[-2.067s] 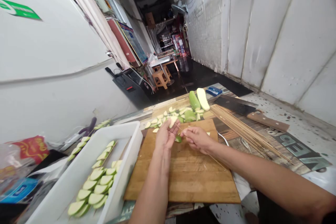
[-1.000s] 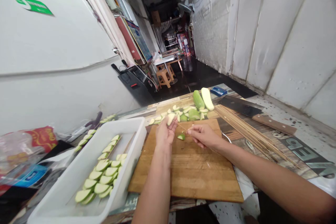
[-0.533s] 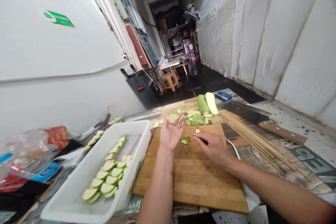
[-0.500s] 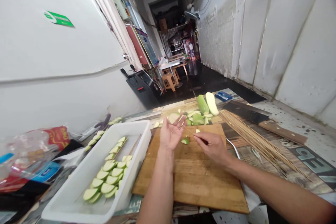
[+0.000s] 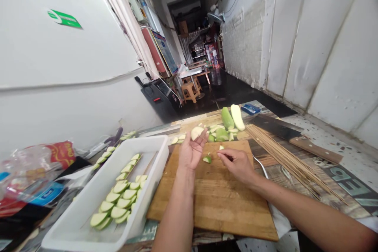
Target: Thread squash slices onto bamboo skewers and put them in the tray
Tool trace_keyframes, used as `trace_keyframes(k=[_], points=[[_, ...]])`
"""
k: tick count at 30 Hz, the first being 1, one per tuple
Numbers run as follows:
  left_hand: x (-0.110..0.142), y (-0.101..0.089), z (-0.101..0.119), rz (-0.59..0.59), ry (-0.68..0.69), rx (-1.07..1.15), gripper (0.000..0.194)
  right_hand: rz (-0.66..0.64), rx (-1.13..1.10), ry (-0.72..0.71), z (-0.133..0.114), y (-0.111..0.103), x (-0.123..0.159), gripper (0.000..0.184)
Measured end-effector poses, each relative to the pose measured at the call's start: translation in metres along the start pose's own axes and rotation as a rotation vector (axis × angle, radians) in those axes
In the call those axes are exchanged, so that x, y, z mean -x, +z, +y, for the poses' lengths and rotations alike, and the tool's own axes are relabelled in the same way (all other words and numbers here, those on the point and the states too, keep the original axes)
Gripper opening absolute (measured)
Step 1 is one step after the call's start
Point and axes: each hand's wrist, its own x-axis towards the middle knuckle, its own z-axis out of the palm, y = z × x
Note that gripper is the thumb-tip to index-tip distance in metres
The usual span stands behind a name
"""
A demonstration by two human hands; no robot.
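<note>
Pale slice [image 5: 196, 132], cupped in my left hand [image 5: 190, 154], presumably for support; my right hand [image 5: 238, 163] pinches narrowly, seemingly on a skewer too fine to confirm

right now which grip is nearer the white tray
Left. The left grip, holding a pale slice, is over the cutting board, just right of the far end of the white tray; the right grip is farther right, across the board.

Left hand [image 5: 191, 149] palm-up and loosely cupped, right hand [image 5: 238, 164] palm-down in a fingertip pinch.
</note>
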Motion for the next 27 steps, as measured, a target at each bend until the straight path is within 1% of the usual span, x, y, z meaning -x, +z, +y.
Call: trace_keyframes(k=[3, 6, 8, 11, 15, 18, 24, 27], points=[[-0.002, -0.005, -0.002, 0.034, 0.021, -0.043, 0.019, -0.049, 0.003, 0.002, 0.002, 0.001, 0.001, 0.019], [-0.005, -0.009, -0.004, 0.03, 0.013, -0.064, 0.014, -0.076, 0.003, -0.007, 0.004, 0.003, 0.001, 0.02], [-0.006, -0.011, -0.006, 0.024, 0.009, -0.069, 0.012, -0.071, 0.011, -0.008, 0.004, 0.003, 0.002, 0.02], [-0.005, -0.01, -0.012, 0.046, 0.018, -0.095, 0.012, -0.055, 0.018, 0.005, 0.004, 0.002, 0.001, 0.019], [-0.001, -0.004, -0.024, 0.055, -0.059, -0.153, 0.013, -0.034, 0.006, 0.027, 0.002, 0.001, -0.003, 0.02], [0.001, -0.001, -0.032, 0.056, -0.077, -0.152, 0.016, -0.013, 0.011, 0.056, 0.003, 0.001, -0.006, 0.02], [0.005, 0.001, -0.048, 0.016, -0.124, -0.217, 0.015, -0.007, 0.006, 0.063, 0.001, -0.002, -0.011, 0.023], [0.005, 0.001, -0.055, -0.024, -0.114, -0.256, 0.018, -0.02, -0.017, 0.103, -0.002, -0.004, -0.013, 0.027]])
